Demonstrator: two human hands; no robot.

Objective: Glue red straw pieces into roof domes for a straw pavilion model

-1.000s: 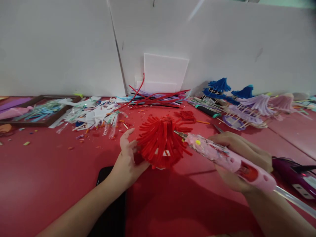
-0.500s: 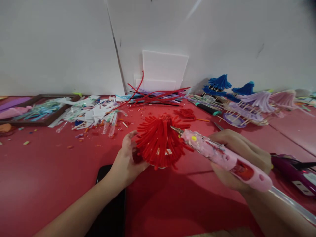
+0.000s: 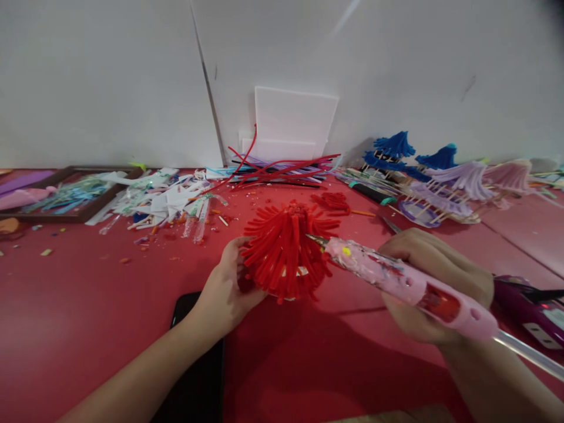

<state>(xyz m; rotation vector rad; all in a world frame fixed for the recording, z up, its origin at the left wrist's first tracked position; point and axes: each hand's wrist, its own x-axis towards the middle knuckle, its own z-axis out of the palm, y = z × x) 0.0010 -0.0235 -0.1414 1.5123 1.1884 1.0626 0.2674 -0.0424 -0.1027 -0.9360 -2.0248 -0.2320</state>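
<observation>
My left hand (image 3: 231, 288) grips the left underside of a cone-shaped roof of red pipe cleaners (image 3: 288, 252); the fingertips are partly hidden behind its strands. A small white patch shows between the lower strands. In my right hand (image 3: 434, 276) is a pink hot glue gun (image 3: 396, 279), stained with dried glue, a clear glue stick (image 3: 529, 355) jutting from its back end. Its metal nozzle points left, at the upper right side of the red roof. Whether the tip touches the strands I cannot tell.
Red pipe cleaner pieces (image 3: 332, 202) lie behind the roof. Long pipe cleaners (image 3: 282, 173) rest by the wall near white foam sheets (image 3: 295, 117). Scraps (image 3: 171, 200) and a brown frame (image 3: 83, 217) are left; blue (image 3: 392, 144) and lilac models (image 3: 462, 179), and a purple power strip (image 3: 529, 311), right. A black phone (image 3: 198, 364) lies below.
The glue gun and my right hand have shifted slightly to the right and down. The red roof and my left hand stay nearly in place.
</observation>
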